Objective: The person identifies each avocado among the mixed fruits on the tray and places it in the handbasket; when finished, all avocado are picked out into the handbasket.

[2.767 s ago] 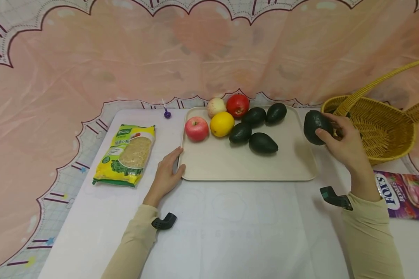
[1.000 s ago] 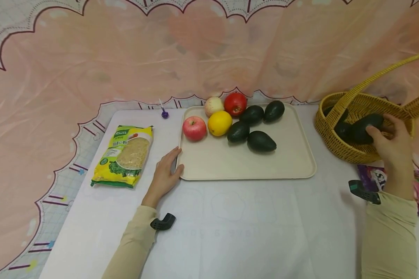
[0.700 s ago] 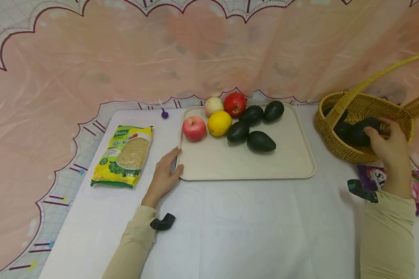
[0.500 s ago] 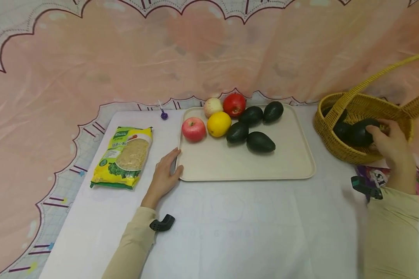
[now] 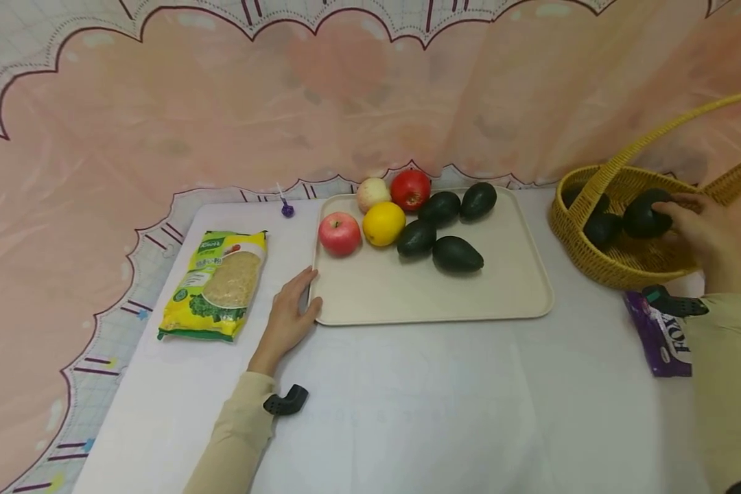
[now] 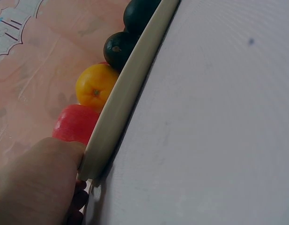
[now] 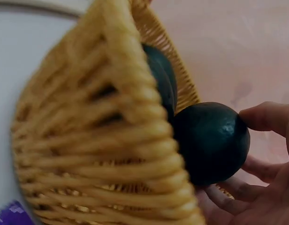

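My right hand (image 5: 700, 223) holds a dark avocado (image 5: 645, 214) between thumb and fingers, inside the yellow wicker basket (image 5: 617, 271). The right wrist view shows the thumb on one side of this avocado (image 7: 212, 143) and fingers beneath it. Other avocados (image 5: 602, 230) lie at the basket's left side. Several more avocados (image 5: 457, 255) lie on the beige tray (image 5: 432, 305), beside a yellow lemon-like fruit (image 5: 384, 224), a pink apple (image 5: 339, 234), a red fruit (image 5: 410, 190) and a pale round fruit (image 5: 372, 195). My left hand (image 5: 287, 319) rests against the tray's left edge near its front corner.
On the left lies a yellow-green Knorr packet (image 5: 216, 285). A small purple wrapped lollipop (image 5: 287, 209) is behind it near the table's back edge. A purple Fox's bag (image 5: 661, 336) lies before the basket, partly under the right sleeve. The basket's tall handle (image 5: 661, 140) arches over it.
My right hand carried the avocado from beside the tray into the basket, lowered it there, and now holds it slightly further back. My left hand stays at the tray's edge.
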